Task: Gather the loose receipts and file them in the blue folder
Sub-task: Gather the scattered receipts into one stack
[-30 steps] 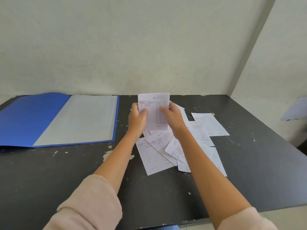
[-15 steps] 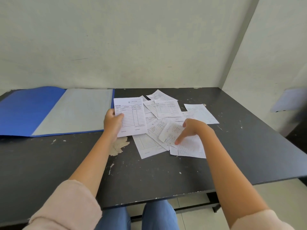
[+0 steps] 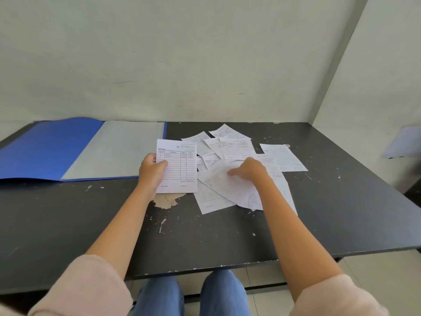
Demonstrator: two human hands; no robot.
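The receipt (image 3: 180,165) I'd held two-handed stayed pinched in my left hand (image 3: 151,169) at centre frame. My right hand (image 3: 249,169) had dropped onto the loose receipts (image 3: 237,147) for the next one, pinching or pressing I couldn't tell. The blue folder (image 3: 52,149) waited open, centre left.

Office-like: desk (image 3: 341,213), folder (image 3: 68,151), rcpts (image 3: 237,147).

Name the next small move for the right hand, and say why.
Probably lift the top receipt off the pile and stack it on the held receipt in the left hand. The right hand touches that sheet, several more lie loose, and the blue folder lies open.
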